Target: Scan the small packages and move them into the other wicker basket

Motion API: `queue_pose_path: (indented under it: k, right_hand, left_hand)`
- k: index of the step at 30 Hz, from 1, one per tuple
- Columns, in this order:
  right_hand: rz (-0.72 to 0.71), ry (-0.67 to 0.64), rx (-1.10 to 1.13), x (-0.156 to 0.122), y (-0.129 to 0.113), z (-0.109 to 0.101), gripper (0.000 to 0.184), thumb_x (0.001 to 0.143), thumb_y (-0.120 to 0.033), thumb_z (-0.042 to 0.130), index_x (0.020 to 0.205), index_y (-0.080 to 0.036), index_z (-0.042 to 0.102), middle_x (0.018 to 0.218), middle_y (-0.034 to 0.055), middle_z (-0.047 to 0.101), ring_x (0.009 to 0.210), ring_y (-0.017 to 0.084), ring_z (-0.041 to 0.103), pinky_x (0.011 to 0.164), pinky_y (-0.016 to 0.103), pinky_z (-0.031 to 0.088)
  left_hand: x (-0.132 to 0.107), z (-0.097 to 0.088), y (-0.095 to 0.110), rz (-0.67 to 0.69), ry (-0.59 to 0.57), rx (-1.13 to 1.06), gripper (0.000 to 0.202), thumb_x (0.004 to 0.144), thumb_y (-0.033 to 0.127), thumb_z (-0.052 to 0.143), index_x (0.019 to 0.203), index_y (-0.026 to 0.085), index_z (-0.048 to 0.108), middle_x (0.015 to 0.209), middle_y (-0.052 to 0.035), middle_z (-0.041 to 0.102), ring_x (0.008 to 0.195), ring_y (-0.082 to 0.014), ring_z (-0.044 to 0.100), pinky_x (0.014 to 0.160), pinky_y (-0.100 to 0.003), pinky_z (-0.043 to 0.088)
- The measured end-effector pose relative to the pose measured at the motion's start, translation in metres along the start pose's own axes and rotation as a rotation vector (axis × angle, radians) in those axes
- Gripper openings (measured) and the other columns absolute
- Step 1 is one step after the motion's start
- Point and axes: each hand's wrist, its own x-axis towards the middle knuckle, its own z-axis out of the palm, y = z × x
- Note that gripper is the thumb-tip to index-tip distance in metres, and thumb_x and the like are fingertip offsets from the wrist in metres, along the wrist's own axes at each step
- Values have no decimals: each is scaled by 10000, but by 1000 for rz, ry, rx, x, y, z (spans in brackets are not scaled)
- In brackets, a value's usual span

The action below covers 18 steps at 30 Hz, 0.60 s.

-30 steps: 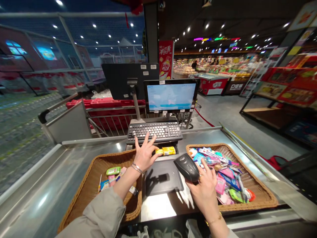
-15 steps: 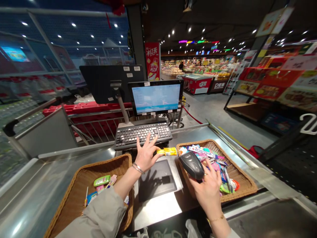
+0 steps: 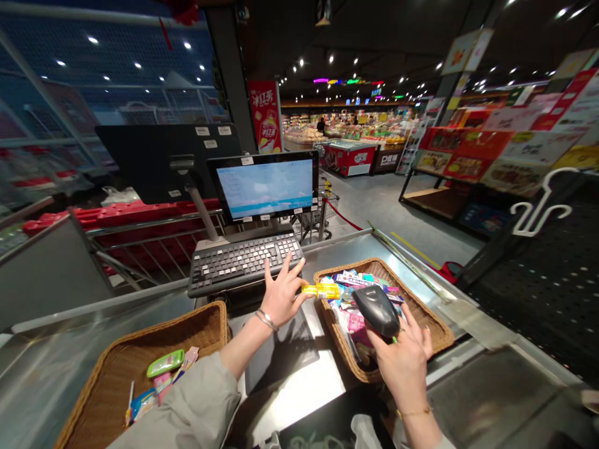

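Careful: your left hand [image 3: 281, 294] pinches the yellow pack [image 3: 322, 290] with fingers spread, your right hand [image 3: 402, 355] wraps the scanner [image 3: 377, 309]; that loose grip could drop it.

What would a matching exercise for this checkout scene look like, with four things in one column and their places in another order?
Things:
1. scanner
2. yellow packet
3. green packet
4. keyboard

Places:
A. in the left basket
B. under the screen
C. in the right hand
D. at the fingers of the left hand

Pairs: 1-C, 2-D, 3-A, 4-B
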Motion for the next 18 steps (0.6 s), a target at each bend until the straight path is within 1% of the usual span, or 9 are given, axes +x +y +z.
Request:
queue_pose_path:
  k: [6,10,14,18]
  right_hand:
    - [45,57,-33,2,16,-7,414,785,-537,541,896,-167,689,1022,144,698,1232,321,486,1078,576,193]
    - [102,81,-53,5,24,-13,479,785,-599,491,886,-175,689,994,134,700,1222,320,496,1079,571,197]
    - [147,99,-101,6,34,-20,544,774,-659,462,866,-175,695,995,138,704,1217,327,508,1078,573,207]
    - [168,93,-125,7,43,-29,554,776,-660,466,907,-178,705,1031,128,710,1220,325,510,1085,560,207]
  left_hand:
    - [13,16,13,43,-25,-34,181,900,375,536,949,242,649,1450,-70,464,1441,-327,205,1073,-735,-65]
    - [19,26,21,79,-32,-53,205,896,406,535,934,241,650,1450,-67,465,1441,-335,198,1073,-736,-67]
    - [23,38,31,113,-57,-91,184,891,385,545,932,235,642,1444,-67,473,1443,-330,192,1074,-732,-78]
    - [30,55,46,143,-72,-144,184,892,385,545,920,227,634,1437,-73,482,1446,-324,185,1075,-720,-106]
